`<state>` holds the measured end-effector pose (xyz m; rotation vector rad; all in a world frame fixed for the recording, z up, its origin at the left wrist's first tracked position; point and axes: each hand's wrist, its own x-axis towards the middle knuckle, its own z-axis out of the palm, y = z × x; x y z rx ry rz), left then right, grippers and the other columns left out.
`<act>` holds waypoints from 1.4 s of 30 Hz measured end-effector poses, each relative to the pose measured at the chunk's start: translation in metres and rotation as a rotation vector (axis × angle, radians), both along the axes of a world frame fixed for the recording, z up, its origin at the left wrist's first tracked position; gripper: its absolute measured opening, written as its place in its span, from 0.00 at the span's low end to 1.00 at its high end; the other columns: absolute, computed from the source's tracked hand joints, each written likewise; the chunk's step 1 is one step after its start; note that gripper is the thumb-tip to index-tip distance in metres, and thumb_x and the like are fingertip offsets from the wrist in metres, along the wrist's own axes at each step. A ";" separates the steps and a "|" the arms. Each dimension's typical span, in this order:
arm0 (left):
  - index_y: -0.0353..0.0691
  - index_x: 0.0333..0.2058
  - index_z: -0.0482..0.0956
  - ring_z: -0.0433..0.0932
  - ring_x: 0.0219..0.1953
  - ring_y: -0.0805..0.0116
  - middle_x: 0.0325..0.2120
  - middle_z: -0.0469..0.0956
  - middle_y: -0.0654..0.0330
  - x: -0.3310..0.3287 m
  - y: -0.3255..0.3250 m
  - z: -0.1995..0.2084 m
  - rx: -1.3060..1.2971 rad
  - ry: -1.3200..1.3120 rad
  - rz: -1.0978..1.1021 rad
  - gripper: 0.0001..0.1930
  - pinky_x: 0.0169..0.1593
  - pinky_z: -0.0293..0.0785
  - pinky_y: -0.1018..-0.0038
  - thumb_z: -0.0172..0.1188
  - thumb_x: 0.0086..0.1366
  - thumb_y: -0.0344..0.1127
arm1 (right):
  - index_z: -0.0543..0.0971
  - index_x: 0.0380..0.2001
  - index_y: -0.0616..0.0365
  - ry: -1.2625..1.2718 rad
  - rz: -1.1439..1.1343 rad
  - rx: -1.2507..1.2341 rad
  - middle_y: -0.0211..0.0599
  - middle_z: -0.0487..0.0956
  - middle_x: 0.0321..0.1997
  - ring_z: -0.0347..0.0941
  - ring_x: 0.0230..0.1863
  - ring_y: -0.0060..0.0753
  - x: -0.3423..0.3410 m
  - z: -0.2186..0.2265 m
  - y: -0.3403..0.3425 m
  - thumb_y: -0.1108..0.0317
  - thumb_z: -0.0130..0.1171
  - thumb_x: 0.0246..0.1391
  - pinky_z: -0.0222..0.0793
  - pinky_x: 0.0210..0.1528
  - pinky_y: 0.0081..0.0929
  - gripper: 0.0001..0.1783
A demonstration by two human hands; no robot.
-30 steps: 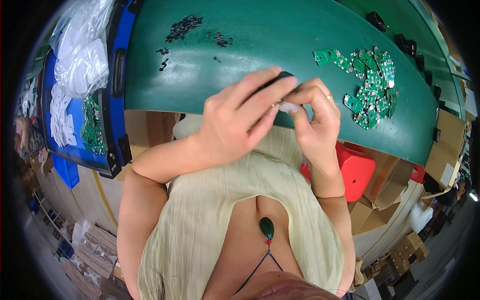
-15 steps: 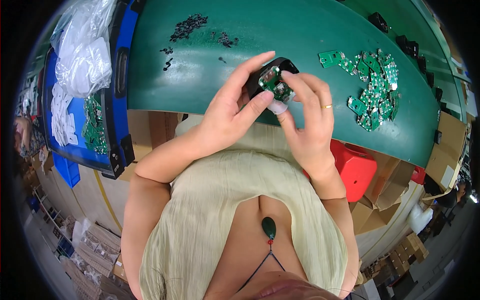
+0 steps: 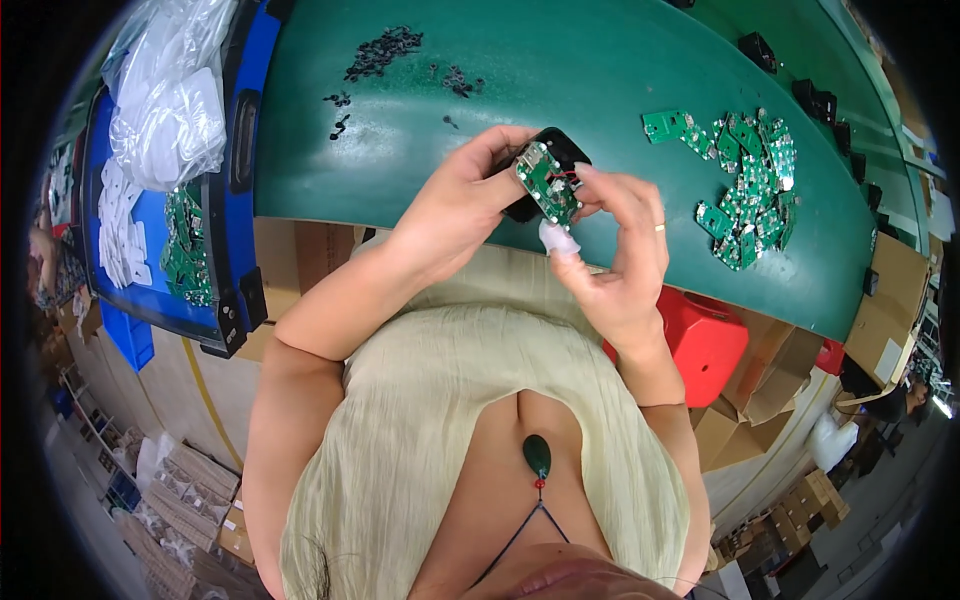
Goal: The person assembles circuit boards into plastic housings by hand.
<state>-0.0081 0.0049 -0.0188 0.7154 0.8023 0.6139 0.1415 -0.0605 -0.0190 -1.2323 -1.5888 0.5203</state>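
Left hand (image 3: pixel 450 210) gripping black case (image 3: pixel 568 150), green board (image 3: pixel 543 182) at its near side. Right hand (image 3: pixel 628 240) curled about the board's right edge, thumb capped white; whether it pinches, cannot tell. Under the fingers: green table (image 3: pixel 560 65). Beyond them, left: black bits (image 3: pixel 385 50). Right of them: board pile (image 3: pixel 755 185). Far left: blue crate (image 3: pixel 263 48). Below right: red stool (image 3: pixel 708 345). Far right: carton (image 3: pixel 893 285).

Bright, fairly even light reaches the fingers (image 3: pixel 632 203), which look sharp. Left of them, a pale sheen spreads over the green tabletop (image 3: pixel 385 160); far right, a white lamp (image 3: pixel 942 406) glares. Fisheye bending grows outward into black corners, softening distant cardboard boxes (image 3: pixel 815 503).
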 end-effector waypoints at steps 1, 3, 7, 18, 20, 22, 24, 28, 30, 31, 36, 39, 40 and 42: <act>0.36 0.49 0.67 0.72 0.44 0.73 0.41 0.73 0.61 0.001 0.001 0.003 -0.049 -0.039 0.013 0.15 0.49 0.69 0.73 0.48 0.63 0.28 | 0.72 0.46 0.62 -0.044 -0.010 0.036 0.42 0.71 0.39 0.69 0.35 0.34 0.000 -0.001 -0.001 0.77 0.67 0.36 0.70 0.32 0.27 0.29; 0.36 0.47 0.68 0.73 0.43 0.74 0.40 0.74 0.62 0.001 0.003 0.004 -0.096 -0.080 0.025 0.13 0.48 0.70 0.73 0.49 0.63 0.28 | 0.73 0.46 0.62 -0.118 -0.001 0.084 0.41 0.71 0.39 0.70 0.34 0.35 -0.001 -0.004 -0.002 0.76 0.68 0.36 0.70 0.32 0.27 0.29; 0.38 0.45 0.69 0.73 0.41 0.75 0.39 0.74 0.63 -0.003 0.005 0.001 -0.112 -0.144 0.003 0.12 0.46 0.71 0.75 0.51 0.63 0.30 | 0.76 0.43 0.61 -0.052 0.113 0.093 0.40 0.71 0.37 0.71 0.33 0.35 -0.004 0.000 -0.001 0.76 0.66 0.37 0.70 0.31 0.28 0.24; 0.39 0.47 0.67 0.73 0.41 0.74 0.39 0.73 0.62 -0.008 0.004 -0.004 -0.126 -0.197 0.018 0.14 0.43 0.73 0.74 0.51 0.63 0.29 | 0.80 0.38 0.57 -0.190 0.057 0.216 0.35 0.71 0.34 0.68 0.29 0.30 0.004 -0.002 0.017 0.77 0.66 0.35 0.65 0.25 0.21 0.20; 0.39 0.47 0.67 0.73 0.41 0.73 0.39 0.73 0.61 -0.009 0.005 0.001 -0.137 -0.204 0.015 0.14 0.44 0.73 0.73 0.51 0.62 0.29 | 0.80 0.37 0.56 -0.195 0.042 0.210 0.34 0.71 0.34 0.68 0.29 0.29 0.000 0.000 0.019 0.75 0.67 0.35 0.65 0.25 0.21 0.20; 0.39 0.48 0.66 0.73 0.42 0.72 0.40 0.73 0.61 -0.010 0.006 0.002 -0.148 -0.210 0.016 0.15 0.44 0.73 0.72 0.51 0.62 0.29 | 0.80 0.37 0.56 -0.087 -0.022 0.228 0.33 0.71 0.35 0.67 0.29 0.29 -0.004 0.001 0.021 0.74 0.67 0.36 0.64 0.25 0.22 0.19; 0.38 0.48 0.66 0.73 0.42 0.71 0.39 0.72 0.60 -0.012 0.008 0.001 -0.191 -0.228 0.055 0.16 0.45 0.72 0.72 0.52 0.61 0.27 | 0.80 0.37 0.56 -0.148 0.018 0.220 0.34 0.71 0.35 0.67 0.29 0.28 -0.002 0.001 0.021 0.74 0.67 0.36 0.64 0.25 0.22 0.19; 0.38 0.49 0.66 0.73 0.43 0.71 0.40 0.72 0.59 -0.014 0.009 -0.002 -0.170 -0.237 0.067 0.17 0.46 0.72 0.73 0.53 0.61 0.26 | 0.81 0.35 0.56 -0.168 0.115 0.187 0.34 0.71 0.35 0.67 0.29 0.28 -0.001 -0.003 0.028 0.74 0.67 0.33 0.64 0.26 0.22 0.19; 0.38 0.50 0.66 0.72 0.43 0.72 0.41 0.71 0.60 -0.016 0.009 -0.001 -0.100 -0.192 0.040 0.17 0.46 0.72 0.75 0.52 0.61 0.26 | 0.81 0.35 0.56 -0.195 0.140 0.185 0.33 0.71 0.35 0.67 0.29 0.28 0.002 -0.002 0.031 0.75 0.67 0.32 0.64 0.26 0.22 0.20; 0.38 0.50 0.66 0.72 0.43 0.72 0.41 0.71 0.60 -0.017 0.009 -0.003 -0.103 -0.196 0.043 0.17 0.46 0.72 0.75 0.52 0.61 0.26 | 0.81 0.35 0.56 -0.218 0.162 0.186 0.32 0.71 0.35 0.67 0.29 0.28 0.003 -0.002 0.033 0.76 0.66 0.30 0.64 0.26 0.22 0.20; 0.38 0.50 0.65 0.71 0.43 0.74 0.42 0.70 0.60 -0.025 0.018 -0.005 0.020 -0.217 -0.007 0.17 0.45 0.71 0.77 0.50 0.61 0.25 | 0.80 0.33 0.55 -0.336 0.162 0.224 0.31 0.72 0.32 0.68 0.28 0.30 -0.007 -0.002 0.040 0.78 0.64 0.28 0.64 0.25 0.24 0.20; 0.38 0.51 0.64 0.71 0.43 0.73 0.41 0.70 0.60 -0.026 0.019 -0.007 0.022 -0.240 0.024 0.17 0.45 0.70 0.77 0.48 0.62 0.25 | 0.79 0.32 0.55 -0.423 0.130 0.310 0.32 0.72 0.30 0.68 0.27 0.32 -0.015 0.001 0.044 0.78 0.64 0.28 0.65 0.25 0.26 0.19; 0.38 0.51 0.64 0.71 0.43 0.73 0.41 0.70 0.60 -0.026 0.020 -0.007 0.017 -0.247 0.034 0.17 0.45 0.70 0.77 0.48 0.62 0.25 | 0.78 0.32 0.55 -0.450 0.094 0.333 0.32 0.72 0.30 0.68 0.27 0.33 -0.017 0.001 0.044 0.78 0.64 0.28 0.65 0.25 0.26 0.19; 0.37 0.54 0.62 0.71 0.46 0.72 0.46 0.70 0.58 -0.028 0.023 -0.006 -0.014 -0.222 0.037 0.17 0.48 0.69 0.74 0.44 0.66 0.28 | 0.78 0.32 0.56 -0.468 0.062 0.322 0.32 0.72 0.30 0.68 0.27 0.33 -0.018 0.005 0.049 0.79 0.64 0.29 0.65 0.25 0.27 0.19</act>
